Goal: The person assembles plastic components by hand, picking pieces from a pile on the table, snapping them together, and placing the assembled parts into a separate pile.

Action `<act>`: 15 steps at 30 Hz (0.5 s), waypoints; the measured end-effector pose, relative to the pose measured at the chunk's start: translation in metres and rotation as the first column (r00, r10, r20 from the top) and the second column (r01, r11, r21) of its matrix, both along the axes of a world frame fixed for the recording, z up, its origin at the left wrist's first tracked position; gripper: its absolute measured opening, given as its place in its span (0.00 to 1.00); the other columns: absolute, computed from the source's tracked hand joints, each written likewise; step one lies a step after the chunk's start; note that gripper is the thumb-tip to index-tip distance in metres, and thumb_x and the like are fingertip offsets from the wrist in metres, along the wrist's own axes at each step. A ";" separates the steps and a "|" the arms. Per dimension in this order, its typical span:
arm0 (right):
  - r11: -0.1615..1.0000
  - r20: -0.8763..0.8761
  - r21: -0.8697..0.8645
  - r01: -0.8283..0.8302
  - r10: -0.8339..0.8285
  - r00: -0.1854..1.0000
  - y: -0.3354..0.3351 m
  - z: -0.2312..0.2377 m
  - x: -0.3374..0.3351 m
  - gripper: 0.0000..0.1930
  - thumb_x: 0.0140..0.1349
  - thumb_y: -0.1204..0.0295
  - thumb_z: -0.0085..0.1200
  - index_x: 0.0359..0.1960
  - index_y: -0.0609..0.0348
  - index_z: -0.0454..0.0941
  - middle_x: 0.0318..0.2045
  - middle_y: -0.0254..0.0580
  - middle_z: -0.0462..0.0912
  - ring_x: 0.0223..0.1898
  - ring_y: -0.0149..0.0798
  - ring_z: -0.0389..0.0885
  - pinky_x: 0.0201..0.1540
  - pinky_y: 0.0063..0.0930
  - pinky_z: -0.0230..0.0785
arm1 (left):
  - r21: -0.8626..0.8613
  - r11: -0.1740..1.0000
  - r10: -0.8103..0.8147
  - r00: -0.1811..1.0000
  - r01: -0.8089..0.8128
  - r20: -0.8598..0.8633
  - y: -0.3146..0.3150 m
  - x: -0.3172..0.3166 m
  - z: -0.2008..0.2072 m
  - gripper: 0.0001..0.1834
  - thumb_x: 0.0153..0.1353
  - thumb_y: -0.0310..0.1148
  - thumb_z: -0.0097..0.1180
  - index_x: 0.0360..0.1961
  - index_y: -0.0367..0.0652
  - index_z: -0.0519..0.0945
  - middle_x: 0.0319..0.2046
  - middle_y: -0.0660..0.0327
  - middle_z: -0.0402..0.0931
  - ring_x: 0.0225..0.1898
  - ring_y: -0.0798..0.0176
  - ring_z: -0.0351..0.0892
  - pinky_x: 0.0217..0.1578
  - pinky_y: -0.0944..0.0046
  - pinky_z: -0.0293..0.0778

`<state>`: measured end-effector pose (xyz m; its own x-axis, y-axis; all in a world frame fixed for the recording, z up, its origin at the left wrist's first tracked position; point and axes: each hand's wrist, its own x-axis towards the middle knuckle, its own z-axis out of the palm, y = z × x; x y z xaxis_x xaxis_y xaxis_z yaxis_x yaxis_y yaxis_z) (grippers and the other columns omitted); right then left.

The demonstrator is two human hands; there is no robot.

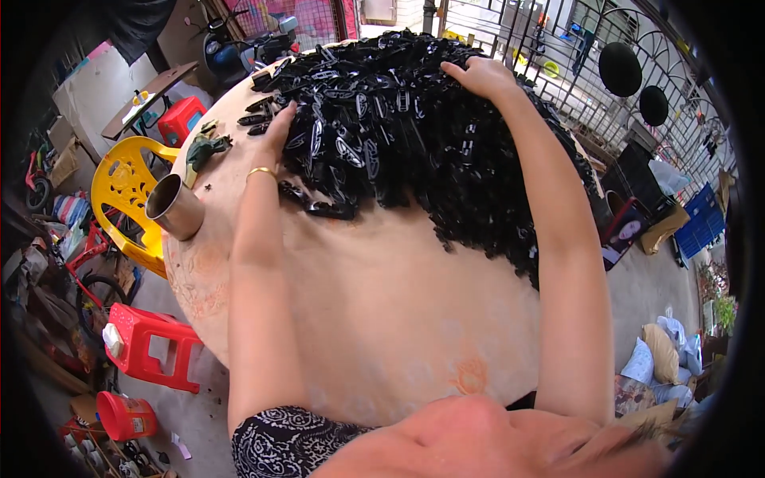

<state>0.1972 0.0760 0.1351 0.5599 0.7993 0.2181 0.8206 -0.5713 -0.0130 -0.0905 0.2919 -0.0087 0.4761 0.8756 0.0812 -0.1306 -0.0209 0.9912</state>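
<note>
A round, tan-surfaced desk (398, 303) with faded orange flower patterns fills the middle of a cluttered area with a grey floor, a barred metal fence (522, 40) lying beyond it. Around its left side are a yellow plastic chair (127, 179), a red plastic stool (151, 323) and a red plastic bucket (127, 416).

A large heap of glossy black, elongated small pieces (398, 119) covers the far half of the desk, stretching down its right side. The left hand (277, 131), a gold-coloured bracelet (261, 170) at its wrist, is at the heap's left edge, thumb raised; the right hand (484, 78) rests on the far right part, thumb pointing left. Most fingers are hidden, so how far either hand is open, or whether it grips any pieces, cannot be told. A cylindrical silver metal cup (183, 217) stands near the desk's left edge, beside a crumpled dark green bundle (209, 151).
</note>
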 end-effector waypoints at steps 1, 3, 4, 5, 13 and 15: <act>0.997 -0.002 0.017 -0.069 0.069 0.998 0.012 0.003 0.003 0.42 0.55 0.31 0.34 0.49 0.57 0.77 0.52 0.47 0.76 0.55 0.45 0.73 0.57 0.39 0.64 | -0.020 1.000 -0.018 0.999 0.018 0.035 0.050 0.001 -0.020 0.36 0.63 0.57 0.45 0.59 0.36 0.67 0.55 0.60 0.70 0.54 0.65 0.70 0.55 0.68 0.63; 0.990 -0.008 0.011 -0.142 0.142 0.990 0.025 -0.008 0.017 0.44 0.54 0.29 0.31 0.48 0.56 0.79 0.50 0.45 0.78 0.54 0.46 0.74 0.57 0.39 0.64 | -0.087 0.991 -0.090 0.990 0.100 0.110 0.058 0.020 -0.022 0.31 0.63 0.57 0.47 0.53 0.38 0.72 0.44 0.65 0.76 0.40 0.69 0.76 0.42 0.71 0.72; 0.981 -0.010 0.016 -0.195 0.195 0.981 0.036 -0.009 0.007 0.44 0.53 0.28 0.31 0.47 0.55 0.79 0.50 0.46 0.78 0.54 0.46 0.74 0.58 0.38 0.64 | -0.068 0.997 0.041 0.995 -0.036 0.086 0.075 0.010 -0.019 0.30 0.62 0.56 0.47 0.50 0.39 0.74 0.40 0.66 0.77 0.37 0.70 0.76 0.39 0.73 0.73; 0.976 -0.015 0.011 -0.220 0.220 0.975 0.045 -0.011 0.002 0.44 0.53 0.28 0.30 0.47 0.54 0.79 0.50 0.45 0.78 0.54 0.46 0.74 0.58 0.38 0.64 | -0.080 0.997 -0.008 0.995 0.016 0.098 0.082 0.005 -0.019 0.28 0.63 0.55 0.48 0.48 0.40 0.75 0.37 0.66 0.77 0.35 0.70 0.76 0.35 0.74 0.72; 0.979 -0.139 -0.081 -0.187 0.174 0.975 0.067 -0.031 -0.008 0.48 0.48 0.24 0.31 0.59 0.47 0.70 0.61 0.42 0.67 0.62 0.44 0.64 0.64 0.37 0.55 | -0.291 0.918 -0.185 0.938 0.271 0.293 0.012 0.022 -0.003 0.18 0.69 0.41 0.42 0.54 0.42 0.72 0.46 0.65 0.76 0.45 0.68 0.73 0.47 0.71 0.69; 0.936 -0.198 -0.159 -0.315 0.282 0.939 0.065 -0.032 -0.006 0.48 0.47 0.24 0.31 0.60 0.46 0.68 0.62 0.40 0.66 0.63 0.44 0.63 0.65 0.35 0.52 | -0.310 0.883 -0.271 0.922 0.353 0.277 -0.002 0.026 -0.005 0.21 0.65 0.47 0.45 0.49 0.43 0.75 0.42 0.63 0.78 0.41 0.65 0.77 0.43 0.67 0.73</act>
<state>0.1908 0.1411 0.1032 0.3049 0.9520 -0.0267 0.9483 -0.3060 -0.0844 -0.0643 0.2899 -0.0136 0.7350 0.6749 -0.0654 -0.2871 0.3973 0.8716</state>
